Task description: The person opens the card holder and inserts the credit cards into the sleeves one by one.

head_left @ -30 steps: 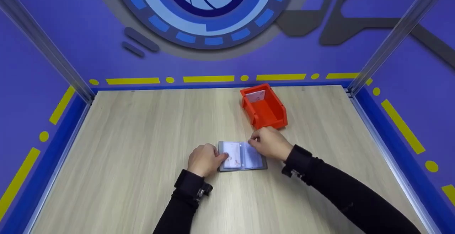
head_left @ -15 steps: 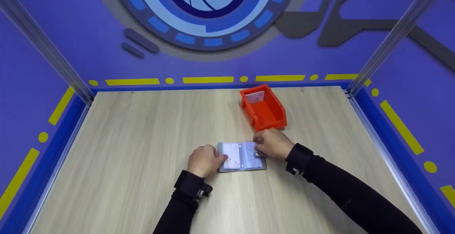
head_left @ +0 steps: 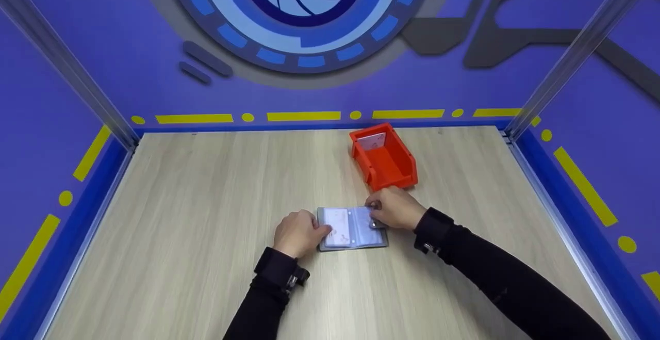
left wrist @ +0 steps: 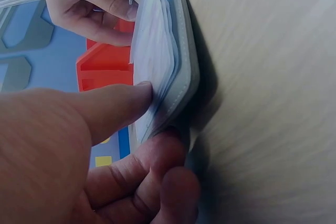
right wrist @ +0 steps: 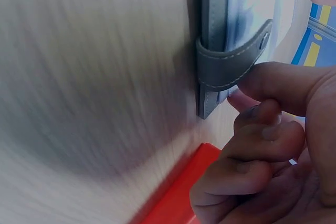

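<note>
A grey card holder lies spread open on the table, with clear plastic sleeves inside. Its left sleeve shows a white card with faint pink print. My left hand pinches the left edge, thumb on the sleeves and fingers below the cover. At the upper right corner, my right hand pinches the sleeve edge between thumb and index finger, the other fingers curled. The holder's snap strap stands curved up beside that thumb.
Behind the right hand stands a red bin, close beyond the card holder. A printed card leans inside against its back wall. Blue panels border the wooden table at the back and both sides.
My right hand has shifted slightly right along the card holder's top edge, and the strap's snap has come into view by its fingers. My left hand keeps its place.
</note>
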### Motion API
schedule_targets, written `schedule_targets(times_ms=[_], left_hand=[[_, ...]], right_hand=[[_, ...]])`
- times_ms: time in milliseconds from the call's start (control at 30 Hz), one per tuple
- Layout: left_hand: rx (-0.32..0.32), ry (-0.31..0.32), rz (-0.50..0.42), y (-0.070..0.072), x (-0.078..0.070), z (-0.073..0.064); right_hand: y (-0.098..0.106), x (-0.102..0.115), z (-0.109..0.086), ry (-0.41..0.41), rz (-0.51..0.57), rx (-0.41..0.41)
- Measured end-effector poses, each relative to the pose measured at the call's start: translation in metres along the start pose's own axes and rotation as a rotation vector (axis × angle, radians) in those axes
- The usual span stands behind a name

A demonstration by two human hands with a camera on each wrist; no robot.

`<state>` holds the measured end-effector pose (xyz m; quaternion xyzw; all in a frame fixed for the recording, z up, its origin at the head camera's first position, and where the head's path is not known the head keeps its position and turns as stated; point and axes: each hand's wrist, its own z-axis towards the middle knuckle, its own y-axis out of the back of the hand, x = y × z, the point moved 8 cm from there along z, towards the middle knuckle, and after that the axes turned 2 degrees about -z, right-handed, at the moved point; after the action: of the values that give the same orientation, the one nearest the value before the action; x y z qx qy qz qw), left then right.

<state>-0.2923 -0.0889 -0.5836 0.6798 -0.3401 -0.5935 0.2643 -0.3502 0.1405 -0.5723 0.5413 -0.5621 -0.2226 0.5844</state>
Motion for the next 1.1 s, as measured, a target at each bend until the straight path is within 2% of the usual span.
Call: schedule_targets(times_ms=[233,500,833,1000,1100], left_hand=[[-0.004,-0.007,0.007,-0.0007,-0.0011,0.0010],[-0.001,-0.018,-0.005,-0.0002,-0.0013,-0.0001],[-0.025,-0.065,-0.005,0.0025,-0.0015,0.0007],[-0.013,-0.062,-0.011,0.0036,-0.0026,-0.0007],[-0.009,-0.056,-0.018,0.0039,-0.0021,-0.0010]], right_hand=[[0.0015,0.0002,0.0001,-0.017,0.006,-0.009],[-0.0019,-0.0023,0.0011,-0.026,0.004,0.023],[-0.0037,-0.0060,0.0027,-0.054,0.088,0.049],[0.0010,-0.0018,0.0025,-0.038,0.111,0.038],[0.0028,-0.0002,0.0033,-0.062,0.135,0.051]])
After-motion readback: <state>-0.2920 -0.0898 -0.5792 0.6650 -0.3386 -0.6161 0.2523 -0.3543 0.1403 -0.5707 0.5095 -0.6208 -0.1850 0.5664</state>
